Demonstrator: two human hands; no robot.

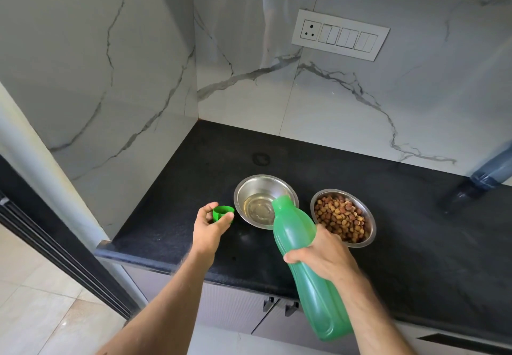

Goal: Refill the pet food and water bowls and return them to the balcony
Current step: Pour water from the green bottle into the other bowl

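Note:
Two steel bowls stand side by side on the black countertop (415,230). The left bowl (249,188) holds a little water. The right bowl (371,232) is full of brown kibble (342,220). My right hand (324,255) grips a green plastic bottle (296,232) around its middle, tilted with its open mouth over the water bowl's rim. My left hand (212,225) pinches the green bottle cap (221,212) just left of the water bowl.
White marble walls close the corner at the back and left. A switch panel (339,34) sits on the back wall. A second person's jeans leg and dark shoe (462,195) are at the right. The counter's front edge and cabinet handles (281,306) lie below.

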